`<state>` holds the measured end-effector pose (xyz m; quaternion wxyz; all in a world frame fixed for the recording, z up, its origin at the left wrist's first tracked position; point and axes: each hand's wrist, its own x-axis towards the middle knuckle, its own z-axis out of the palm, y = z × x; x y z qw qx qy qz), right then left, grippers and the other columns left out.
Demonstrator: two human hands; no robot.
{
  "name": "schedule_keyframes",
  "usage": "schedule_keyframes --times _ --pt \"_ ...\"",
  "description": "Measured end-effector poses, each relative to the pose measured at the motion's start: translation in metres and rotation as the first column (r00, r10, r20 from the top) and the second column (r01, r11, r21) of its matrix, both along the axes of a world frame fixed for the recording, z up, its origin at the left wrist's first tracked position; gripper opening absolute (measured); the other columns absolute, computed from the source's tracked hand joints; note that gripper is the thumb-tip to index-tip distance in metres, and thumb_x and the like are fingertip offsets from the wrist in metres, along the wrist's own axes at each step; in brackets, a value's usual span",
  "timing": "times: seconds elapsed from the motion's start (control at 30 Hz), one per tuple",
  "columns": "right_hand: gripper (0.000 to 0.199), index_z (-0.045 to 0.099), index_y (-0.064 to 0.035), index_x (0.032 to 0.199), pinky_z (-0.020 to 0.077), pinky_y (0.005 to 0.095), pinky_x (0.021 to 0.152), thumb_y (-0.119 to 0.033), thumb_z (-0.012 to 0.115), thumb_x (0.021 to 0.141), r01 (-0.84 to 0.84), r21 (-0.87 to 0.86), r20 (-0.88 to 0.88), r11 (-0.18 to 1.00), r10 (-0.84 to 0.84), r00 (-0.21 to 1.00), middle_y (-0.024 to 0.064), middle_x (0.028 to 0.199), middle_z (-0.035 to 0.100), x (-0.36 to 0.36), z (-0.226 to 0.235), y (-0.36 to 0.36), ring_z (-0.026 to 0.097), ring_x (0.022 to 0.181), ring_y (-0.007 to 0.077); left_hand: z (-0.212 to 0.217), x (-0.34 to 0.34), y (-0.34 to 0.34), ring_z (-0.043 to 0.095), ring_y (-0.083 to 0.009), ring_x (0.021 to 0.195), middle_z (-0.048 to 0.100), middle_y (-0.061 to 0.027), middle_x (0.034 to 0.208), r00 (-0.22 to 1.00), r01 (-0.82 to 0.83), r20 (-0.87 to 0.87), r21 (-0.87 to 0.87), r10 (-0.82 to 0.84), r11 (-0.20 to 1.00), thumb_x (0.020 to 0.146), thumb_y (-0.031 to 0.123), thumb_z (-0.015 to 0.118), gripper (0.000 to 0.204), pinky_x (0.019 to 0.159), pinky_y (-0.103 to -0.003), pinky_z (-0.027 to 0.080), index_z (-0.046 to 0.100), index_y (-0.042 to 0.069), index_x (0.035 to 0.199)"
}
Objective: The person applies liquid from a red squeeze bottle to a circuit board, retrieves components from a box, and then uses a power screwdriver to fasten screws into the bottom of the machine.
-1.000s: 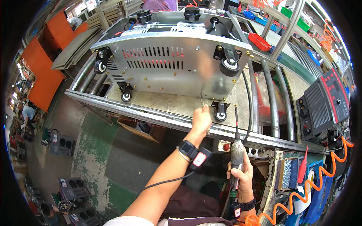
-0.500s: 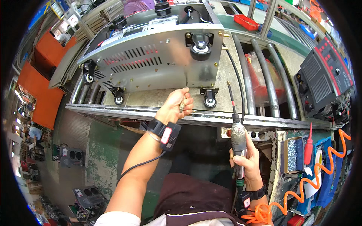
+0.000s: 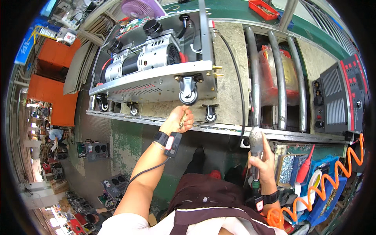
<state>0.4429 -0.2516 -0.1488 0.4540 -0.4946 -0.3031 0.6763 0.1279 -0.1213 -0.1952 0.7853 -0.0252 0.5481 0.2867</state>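
Observation:
My left hand (image 3: 180, 119) is closed loosely around several small brass-coloured screws (image 3: 182, 119), just below the front of a metal machine case (image 3: 156, 88). Right above it, a caster (image 3: 188, 91) sits at the case's right corner. Another caster (image 3: 210, 113) rests near the bench edge, to the right of the fingers. My right hand (image 3: 263, 162) grips a power screwdriver (image 3: 256, 143) held upright, its shaft pointing away from me over the rollers. Inside the tilted case a silver and black motor-like unit (image 3: 137, 62) shows.
Steel rollers (image 3: 277, 82) run beside the bench top (image 3: 231, 51). A grey and red machine (image 3: 340, 98) stands at the right. Near my right arm are a screw bin (image 3: 286, 168), a red-capped bottle (image 3: 305, 169) and a coiled orange hose (image 3: 319, 196). A purple fan (image 3: 139, 8) stands behind.
The view has shifted, showing more of the case's inside and less of its slotted panel. The screwdriver has moved right, its shaft now over the rollers. Both hands keep their holds.

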Motion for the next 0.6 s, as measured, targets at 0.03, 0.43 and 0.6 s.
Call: schedule_keyframes --times 0.03,0.43,0.6 --pt "0.088 0.027 -0.0056 0.144 0.043 0.0215 0.051 -0.008 0.071 0.068 0.009 0.007 0.01 1.0 -0.009 1.0 0.0053 0.084 0.056 0.006 0.009 0.005 0.051 0.061 0.0083 -0.003 -0.003 0.003 0.021 -0.0118 0.035 0.025 0.0023 0.042 0.999 -0.012 0.052 -0.025 0.013 1.0 0.097 0.035 0.036 0.04 0.036 -0.028 0.016 0.036 0.016 0.061" --pt "0.087 0.028 -0.0052 0.144 0.0413 0.0196 0.053 -0.008 0.073 0.07 0.02 -0.032 0.019 0.999 -0.02 1.0 0.0034 0.087 0.055 0.017 0.037 0.003 0.048 0.063 0.0064 0.014 -0.003 0.016 0.022 -0.0145 0.038 0.026 0.0013 0.043 0.997 -0.007 0.082 -0.106 0.015 0.994 0.098 0.036 0.035 0.046 0.04 -0.03 0.019 0.035 0.014 0.057" --pt "0.085 0.029 -0.0019 0.143 0.0428 0.0197 0.072 -0.007 0.07 0.07 0.041 0.009 0.065 0.999 -0.041 0.997 0.0069 0.116 0.054 -0.001 0.009 -0.01 0.052 0.082 0.0066 0.008 0.001 0.023 0.02 -0.0147 0.038 0.025 0.0006 0.042 0.998 0.058 0.005 -0.14 -0.058 0.988 0.099 0.037 0.031 0.048 0.039 -0.03 0.018 0.033 0.015 0.056"
